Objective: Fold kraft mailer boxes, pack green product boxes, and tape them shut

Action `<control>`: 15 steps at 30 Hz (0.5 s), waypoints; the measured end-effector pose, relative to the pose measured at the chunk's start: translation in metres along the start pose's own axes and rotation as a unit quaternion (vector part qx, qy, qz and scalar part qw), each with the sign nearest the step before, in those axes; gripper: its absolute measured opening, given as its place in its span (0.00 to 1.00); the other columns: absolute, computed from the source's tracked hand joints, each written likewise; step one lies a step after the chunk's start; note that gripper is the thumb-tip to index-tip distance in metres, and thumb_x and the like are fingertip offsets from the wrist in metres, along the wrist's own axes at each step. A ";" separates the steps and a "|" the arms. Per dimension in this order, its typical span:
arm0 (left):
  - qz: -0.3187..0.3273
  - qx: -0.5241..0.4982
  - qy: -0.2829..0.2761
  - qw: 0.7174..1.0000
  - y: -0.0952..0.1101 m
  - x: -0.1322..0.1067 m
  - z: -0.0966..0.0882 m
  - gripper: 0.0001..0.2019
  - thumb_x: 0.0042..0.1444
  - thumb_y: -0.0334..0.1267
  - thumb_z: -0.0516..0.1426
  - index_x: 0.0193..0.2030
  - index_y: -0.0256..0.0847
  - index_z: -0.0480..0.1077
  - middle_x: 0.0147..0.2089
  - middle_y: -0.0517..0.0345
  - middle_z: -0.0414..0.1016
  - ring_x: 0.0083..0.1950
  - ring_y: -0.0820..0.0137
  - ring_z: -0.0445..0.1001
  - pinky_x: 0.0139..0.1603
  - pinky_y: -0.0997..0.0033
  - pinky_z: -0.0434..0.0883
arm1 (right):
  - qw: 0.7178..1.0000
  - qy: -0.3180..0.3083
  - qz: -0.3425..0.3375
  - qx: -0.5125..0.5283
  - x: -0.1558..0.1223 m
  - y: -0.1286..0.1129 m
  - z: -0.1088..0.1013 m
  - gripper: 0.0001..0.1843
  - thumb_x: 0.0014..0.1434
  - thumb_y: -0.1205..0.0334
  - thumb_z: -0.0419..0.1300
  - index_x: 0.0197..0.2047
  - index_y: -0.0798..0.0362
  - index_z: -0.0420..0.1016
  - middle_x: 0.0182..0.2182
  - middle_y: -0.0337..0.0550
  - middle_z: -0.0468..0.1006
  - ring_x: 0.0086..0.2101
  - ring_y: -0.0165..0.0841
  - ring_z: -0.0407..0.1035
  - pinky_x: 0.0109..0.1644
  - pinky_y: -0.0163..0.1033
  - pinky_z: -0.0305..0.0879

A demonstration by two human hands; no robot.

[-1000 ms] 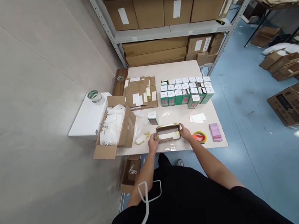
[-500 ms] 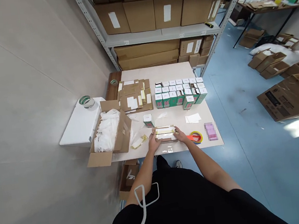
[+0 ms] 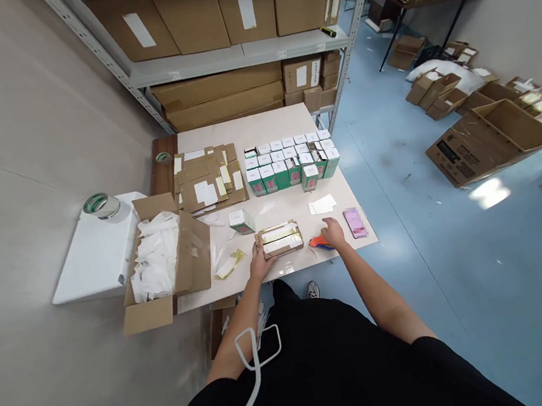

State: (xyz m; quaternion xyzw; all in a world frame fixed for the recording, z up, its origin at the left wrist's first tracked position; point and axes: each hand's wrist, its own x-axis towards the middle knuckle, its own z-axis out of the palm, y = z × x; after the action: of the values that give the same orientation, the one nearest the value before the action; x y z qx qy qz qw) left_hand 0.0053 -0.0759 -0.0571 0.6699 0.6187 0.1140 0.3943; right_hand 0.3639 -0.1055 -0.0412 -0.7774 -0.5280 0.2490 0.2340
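A small open cardboard box sits near the table's front edge, with white and yellowish packing along its top. My left hand grips its left end. My right hand is closed over the roll side of a tape dispenser, whose orange part shows to the left; most of the roll is hidden under the hand. Behind the cardboard box stands one green-and-white carton. White cards lie beyond my right hand, and a pink phone-like item, partly pixelated, lies to its right.
Rows of green-and-white cartons stand farther back. Flattened cardboard is stacked at the back left. An open carton of white bags stands left, beside crumpled clear film. A shelf with brown boxes rises behind the table.
My right hand has left the cardboard box and moved right onto the tape dispenser. My left hand stays on the box. The view has shifted, so the table appears farther left.
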 end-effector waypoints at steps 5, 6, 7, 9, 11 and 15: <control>-0.017 0.050 -0.021 0.998 0.006 0.001 -0.002 0.51 0.60 0.51 0.67 0.81 0.55 0.41 0.83 0.41 0.34 0.74 0.38 0.62 0.64 0.45 0.72 | 0.991 -0.122 0.040 -0.023 -0.020 0.044 -0.004 0.22 0.61 0.64 0.60 0.57 0.52 0.81 0.53 0.50 0.82 0.53 0.43 0.75 0.57 0.41 0.70; -0.018 0.057 -0.023 0.998 0.007 0.002 -0.002 0.49 0.60 0.50 0.66 0.81 0.54 0.44 0.83 0.42 0.33 0.74 0.39 0.62 0.65 0.46 0.71 | 0.987 -0.150 0.035 -0.039 -0.024 0.049 -0.002 0.23 0.61 0.64 0.61 0.59 0.51 0.80 0.54 0.50 0.82 0.53 0.43 0.75 0.56 0.41 0.70; -0.017 0.060 -0.023 0.998 0.007 0.003 -0.003 0.47 0.60 0.49 0.67 0.80 0.52 0.47 0.83 0.43 0.34 0.75 0.40 0.61 0.65 0.48 0.71 | 0.982 -0.176 0.032 -0.062 -0.028 0.053 0.001 0.25 0.60 0.65 0.62 0.61 0.51 0.79 0.55 0.50 0.81 0.54 0.44 0.75 0.57 0.41 0.70; -0.015 0.059 -0.018 0.998 0.006 0.005 -0.005 0.46 0.59 0.47 0.68 0.79 0.49 0.50 0.83 0.43 0.36 0.76 0.42 0.59 0.66 0.52 0.70 | 0.970 -0.216 0.028 -0.106 -0.035 0.059 0.009 0.31 0.57 0.66 0.65 0.65 0.52 0.75 0.59 0.53 0.79 0.59 0.46 0.72 0.60 0.43 0.68; -0.016 0.057 -0.012 0.998 0.006 0.007 -0.007 0.46 0.58 0.48 0.69 0.78 0.49 0.52 0.83 0.43 0.38 0.77 0.42 0.56 0.68 0.52 0.69 | 0.964 -0.233 0.025 -0.129 -0.042 0.062 0.019 0.37 0.54 0.68 0.67 0.67 0.53 0.71 0.64 0.56 0.74 0.66 0.48 0.64 0.68 0.48 0.61; -0.022 0.050 0.000 0.998 0.004 0.011 -0.009 0.47 0.53 0.47 0.70 0.77 0.51 0.55 0.83 0.43 0.39 0.80 0.42 0.50 0.71 0.49 0.66 | 0.978 -0.171 0.043 -0.115 -0.047 0.060 0.039 0.34 0.55 0.72 0.63 0.66 0.53 0.72 0.64 0.59 0.74 0.69 0.49 0.58 0.76 0.63 0.38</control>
State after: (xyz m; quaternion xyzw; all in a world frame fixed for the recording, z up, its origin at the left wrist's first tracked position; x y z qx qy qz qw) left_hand 0.0053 -0.0620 -0.0523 0.6752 0.6380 0.0737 0.3628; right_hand 0.3668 -0.1657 -0.1021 -0.7670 -0.5513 0.3260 0.0386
